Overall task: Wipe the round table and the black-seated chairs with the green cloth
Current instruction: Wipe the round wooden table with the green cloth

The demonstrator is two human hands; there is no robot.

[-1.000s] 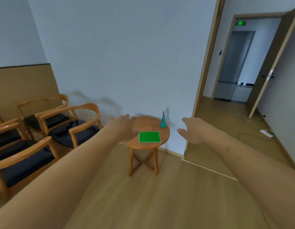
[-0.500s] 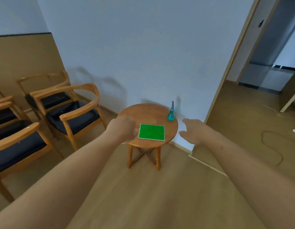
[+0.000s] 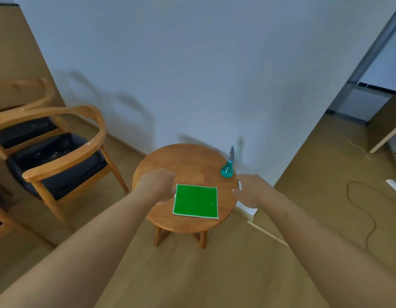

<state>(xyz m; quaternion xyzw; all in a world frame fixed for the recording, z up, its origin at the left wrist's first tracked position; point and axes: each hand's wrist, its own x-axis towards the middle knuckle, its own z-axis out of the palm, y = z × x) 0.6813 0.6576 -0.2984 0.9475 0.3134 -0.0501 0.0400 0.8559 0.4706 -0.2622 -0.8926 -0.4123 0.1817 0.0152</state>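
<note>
while green cloth [image 3: 195, 201] lies flat on round table [image 3: 181, 161], no writing legible.

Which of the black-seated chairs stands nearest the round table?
The front chair, whose curved wooden armrest sweeps toward the round table. The second chair sits behind it, farther left, partly hidden.

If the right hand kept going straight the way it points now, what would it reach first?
Most likely the teal spray bottle at the round table's far right edge: the right hand points forward just below it. Depth is unclear, so it might pass beside it.
</note>
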